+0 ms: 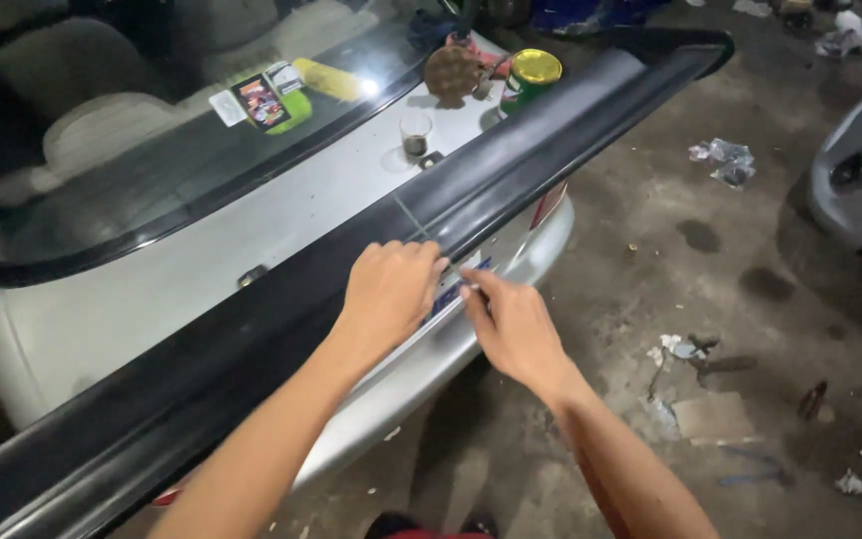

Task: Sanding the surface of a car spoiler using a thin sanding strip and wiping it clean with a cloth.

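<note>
Left hand (391, 289) curled over the rear edge of the black spoiler (371, 269), fingers gripping. Right hand (513, 324) just at three o'clock of it, fingertips pinching something small and pale, too small to identify. At twelve o'clock, glass cup (416, 133) and green tin (528, 78) on the silver trunk lid (202, 269).

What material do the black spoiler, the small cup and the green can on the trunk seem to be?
The black spoiler looks like painted plastic or fibreglass: smooth, with a dull sheen. The small cup looks like clear glass or plastic, since it is see-through. The green can seems metal, with a shiny yellow lid.
</note>
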